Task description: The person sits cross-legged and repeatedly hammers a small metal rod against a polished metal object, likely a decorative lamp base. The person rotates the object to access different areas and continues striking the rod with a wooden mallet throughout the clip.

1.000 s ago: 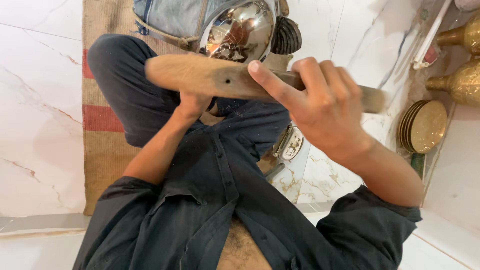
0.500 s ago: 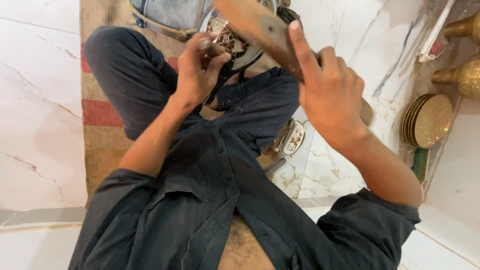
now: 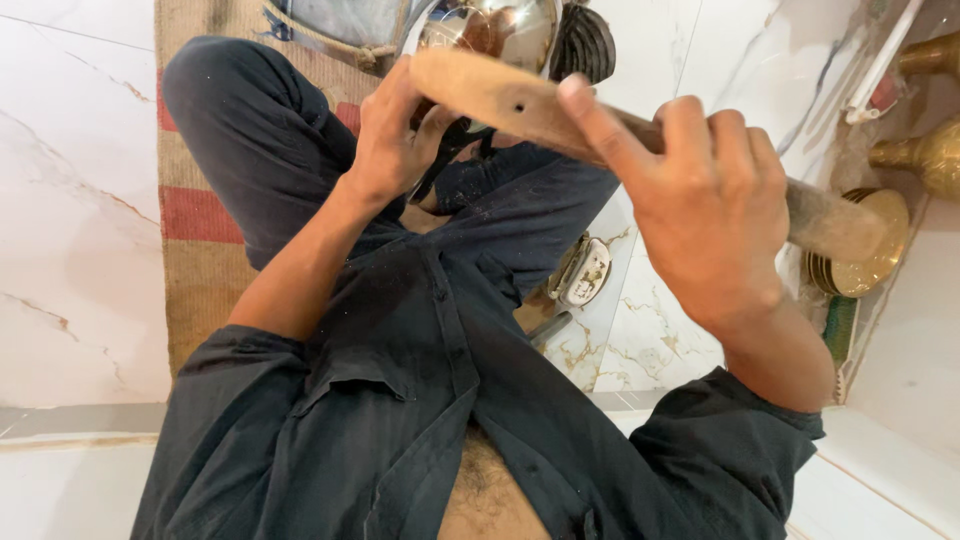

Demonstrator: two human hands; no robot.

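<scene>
Wooden mallet now lower across shiny metal bowl, right hand fingers clenched around it, left hand fingers grasping bowl.

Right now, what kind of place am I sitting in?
Probably a metalware workshop on a home-style floor. You sit on a woven mat over white marble tiles, with a stack of brass plates and brass vessels beside you, and a shiny steel bowl ahead.
</scene>
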